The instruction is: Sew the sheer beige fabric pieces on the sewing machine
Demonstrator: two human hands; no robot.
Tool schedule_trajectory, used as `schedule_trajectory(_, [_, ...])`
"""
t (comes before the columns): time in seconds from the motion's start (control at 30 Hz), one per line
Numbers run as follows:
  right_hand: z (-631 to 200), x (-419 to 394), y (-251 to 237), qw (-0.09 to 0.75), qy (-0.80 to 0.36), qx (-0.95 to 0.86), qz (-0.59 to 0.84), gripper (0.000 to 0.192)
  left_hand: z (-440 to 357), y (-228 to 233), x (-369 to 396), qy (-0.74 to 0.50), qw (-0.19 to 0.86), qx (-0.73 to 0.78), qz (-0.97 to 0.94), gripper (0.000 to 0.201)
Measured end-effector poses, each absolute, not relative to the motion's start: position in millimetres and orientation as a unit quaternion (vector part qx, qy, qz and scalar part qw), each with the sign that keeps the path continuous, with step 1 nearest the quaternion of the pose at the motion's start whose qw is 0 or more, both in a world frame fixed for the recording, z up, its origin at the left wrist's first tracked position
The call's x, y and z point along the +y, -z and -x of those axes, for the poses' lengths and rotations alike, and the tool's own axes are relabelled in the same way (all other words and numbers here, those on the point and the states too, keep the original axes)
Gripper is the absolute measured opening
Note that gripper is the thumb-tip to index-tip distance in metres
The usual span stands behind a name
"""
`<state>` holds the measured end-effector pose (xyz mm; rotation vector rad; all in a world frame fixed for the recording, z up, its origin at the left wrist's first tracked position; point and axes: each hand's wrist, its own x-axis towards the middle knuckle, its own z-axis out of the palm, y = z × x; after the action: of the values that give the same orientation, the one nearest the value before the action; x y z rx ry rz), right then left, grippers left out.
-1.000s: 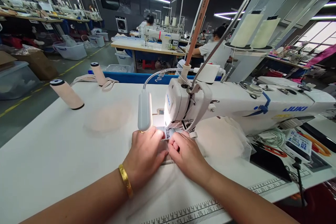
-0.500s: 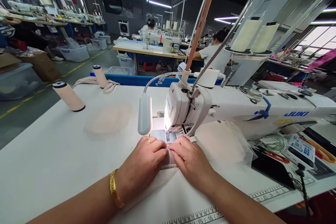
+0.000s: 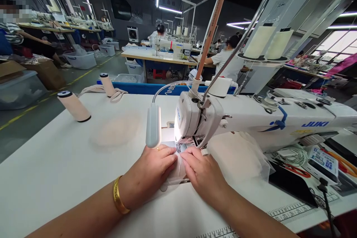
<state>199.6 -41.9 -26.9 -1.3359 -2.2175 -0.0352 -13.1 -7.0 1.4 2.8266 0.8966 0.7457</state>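
A white JUKI sewing machine [image 3: 251,117] stands on a white table [image 3: 55,163]. A small piece of sheer white fabric [image 3: 177,173] lies just in front of its needle area. My left hand [image 3: 150,173], with a gold bangle on the wrist, pinches the fabric's left edge. My right hand [image 3: 203,173] pinches its right edge, fingertips almost touching the left ones. A gooseneck lamp [image 3: 153,126] hangs over my left fingers.
Two beige thread cones [image 3: 74,106] lie at the table's far left. A pale round fabric pad [image 3: 115,130] rests left of the lamp, and a sheer fabric heap [image 3: 242,156] sits under the machine arm. Cables and a phone are at the right. Other people work at tables behind.
Both hands have drawn slightly toward me, and the sheer fabric now puckers up between the fingertips. The view has tilted a little lower.
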Motion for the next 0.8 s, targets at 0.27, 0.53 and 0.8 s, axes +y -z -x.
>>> schedule_trajectory(0.27, [-199,-39,29,0.263,0.023,-0.819,0.51,0.025,13,3,1,-0.234,0.031,0.286,-0.929,0.029])
schedule_trajectory(0.53, [-206,-47,14,0.286,-0.032,-0.856,0.429,0.037,20,-16,-17,-0.182,0.101,0.324,-0.923,0.026])
schedule_trajectory(0.8, [-208,-48,14,0.275,-0.117,-0.851,0.432,0.023,12,1,-23,-0.262,0.103,0.323,-0.904,0.025])
